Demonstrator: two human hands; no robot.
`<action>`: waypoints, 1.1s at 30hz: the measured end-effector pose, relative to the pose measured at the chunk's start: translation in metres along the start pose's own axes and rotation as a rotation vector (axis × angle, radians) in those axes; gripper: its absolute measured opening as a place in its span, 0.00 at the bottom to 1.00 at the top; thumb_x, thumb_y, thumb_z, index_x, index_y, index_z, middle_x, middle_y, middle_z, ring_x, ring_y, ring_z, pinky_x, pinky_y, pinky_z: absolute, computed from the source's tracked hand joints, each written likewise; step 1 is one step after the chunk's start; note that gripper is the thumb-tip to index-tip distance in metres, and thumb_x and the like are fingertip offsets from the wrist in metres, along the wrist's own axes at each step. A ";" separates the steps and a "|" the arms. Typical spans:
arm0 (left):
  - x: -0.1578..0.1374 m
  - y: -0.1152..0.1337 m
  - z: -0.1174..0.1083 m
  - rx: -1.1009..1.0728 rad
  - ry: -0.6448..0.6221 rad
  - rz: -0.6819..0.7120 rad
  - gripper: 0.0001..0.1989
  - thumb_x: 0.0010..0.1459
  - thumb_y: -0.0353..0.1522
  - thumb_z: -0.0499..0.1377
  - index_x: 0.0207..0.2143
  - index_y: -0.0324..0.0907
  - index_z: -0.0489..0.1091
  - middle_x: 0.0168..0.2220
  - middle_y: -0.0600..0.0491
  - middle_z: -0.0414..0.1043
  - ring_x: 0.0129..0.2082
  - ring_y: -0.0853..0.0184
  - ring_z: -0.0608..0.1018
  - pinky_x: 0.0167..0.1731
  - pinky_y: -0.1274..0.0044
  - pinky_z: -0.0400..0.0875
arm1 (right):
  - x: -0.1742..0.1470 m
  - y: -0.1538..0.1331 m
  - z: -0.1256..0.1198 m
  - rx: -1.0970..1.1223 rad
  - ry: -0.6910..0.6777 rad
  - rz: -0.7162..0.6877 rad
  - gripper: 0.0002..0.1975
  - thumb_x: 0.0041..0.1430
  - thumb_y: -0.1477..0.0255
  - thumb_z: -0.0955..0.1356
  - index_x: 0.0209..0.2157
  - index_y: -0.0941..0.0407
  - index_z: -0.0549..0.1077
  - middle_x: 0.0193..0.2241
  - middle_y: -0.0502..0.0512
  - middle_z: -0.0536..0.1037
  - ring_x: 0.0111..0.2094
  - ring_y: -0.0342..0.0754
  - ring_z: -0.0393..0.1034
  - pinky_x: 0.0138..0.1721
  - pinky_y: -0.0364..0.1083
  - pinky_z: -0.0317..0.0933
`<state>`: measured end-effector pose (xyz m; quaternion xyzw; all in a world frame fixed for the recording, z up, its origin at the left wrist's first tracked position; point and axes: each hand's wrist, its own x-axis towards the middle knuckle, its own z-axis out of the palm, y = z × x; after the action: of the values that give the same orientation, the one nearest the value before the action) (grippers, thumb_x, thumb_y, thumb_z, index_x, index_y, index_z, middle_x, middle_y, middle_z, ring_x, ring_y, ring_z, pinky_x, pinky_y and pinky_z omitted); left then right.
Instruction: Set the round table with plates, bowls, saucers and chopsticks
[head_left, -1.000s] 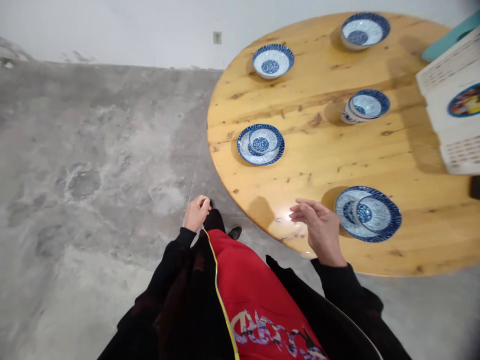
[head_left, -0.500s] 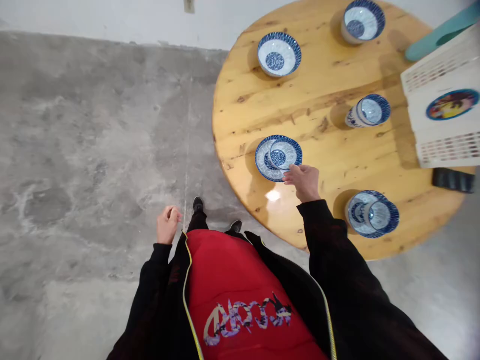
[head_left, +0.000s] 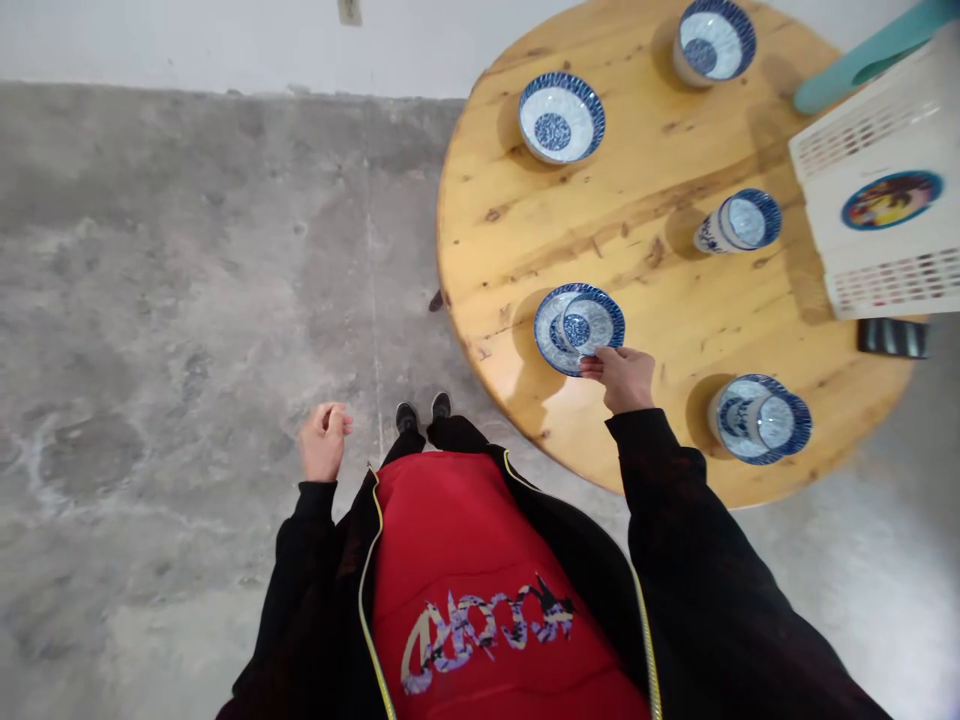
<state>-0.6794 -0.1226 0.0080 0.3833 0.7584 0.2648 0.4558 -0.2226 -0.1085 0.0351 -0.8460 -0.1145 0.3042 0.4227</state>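
Note:
My right hand (head_left: 621,378) reaches over the round table (head_left: 495,270), its fingers closed at the near rim of a small blue-and-white bowl (head_left: 592,322). That bowl sits inside a wider blue-and-white bowl (head_left: 550,345), whose lower right edge is partly behind my fingers. Away from the table, over the floor, my left hand (head_left: 324,440) hangs with its fingers curled and nothing visible in them.
Two patterned bowls (head_left: 561,118) (head_left: 714,42) stand toward the back. A patterned cup (head_left: 731,225) is right of centre, and another cup (head_left: 772,420) stands in a bowl (head_left: 731,432). At right are a white basket (head_left: 877,150), a teal object (head_left: 862,70) and a black item (head_left: 892,338).
The view has shifted, so the table items sit differently in the picture. My right hand stays at the small bowl's rim. My feet are now closer together.

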 end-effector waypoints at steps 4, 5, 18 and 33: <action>0.001 0.009 0.004 0.035 -0.036 0.037 0.10 0.57 0.40 0.55 0.33 0.44 0.72 0.26 0.55 0.76 0.25 0.66 0.77 0.32 0.75 0.73 | -0.006 0.000 -0.011 -0.058 0.049 -0.037 0.07 0.48 0.75 0.69 0.20 0.54 0.70 0.16 0.53 0.74 0.17 0.49 0.70 0.17 0.45 0.68; 0.003 0.013 0.005 0.060 -0.039 0.063 0.11 0.57 0.41 0.55 0.32 0.45 0.72 0.25 0.55 0.76 0.25 0.65 0.77 0.32 0.75 0.73 | -0.010 0.000 -0.016 -0.073 0.067 -0.063 0.05 0.49 0.73 0.70 0.22 0.54 0.72 0.16 0.53 0.74 0.17 0.49 0.71 0.17 0.45 0.68; 0.108 0.183 0.075 0.184 -0.218 0.555 0.14 0.64 0.42 0.52 0.36 0.45 0.73 0.29 0.54 0.76 0.28 0.66 0.79 0.34 0.76 0.71 | -0.092 -0.031 0.107 0.276 -0.344 -0.158 0.24 0.53 0.49 0.71 0.40 0.55 0.74 0.22 0.50 0.76 0.20 0.48 0.71 0.22 0.47 0.68; 0.193 0.249 0.132 0.469 -0.622 0.584 0.12 0.64 0.39 0.51 0.33 0.45 0.70 0.26 0.56 0.76 0.24 0.69 0.78 0.31 0.77 0.68 | -0.055 -0.075 0.167 0.507 -0.205 0.257 0.25 0.38 0.51 0.75 0.34 0.55 0.76 0.22 0.53 0.77 0.21 0.48 0.71 0.24 0.46 0.64</action>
<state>-0.5331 0.1843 0.0422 0.7335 0.4861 0.0764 0.4689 -0.3638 0.0205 0.0401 -0.6858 0.0311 0.4580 0.5648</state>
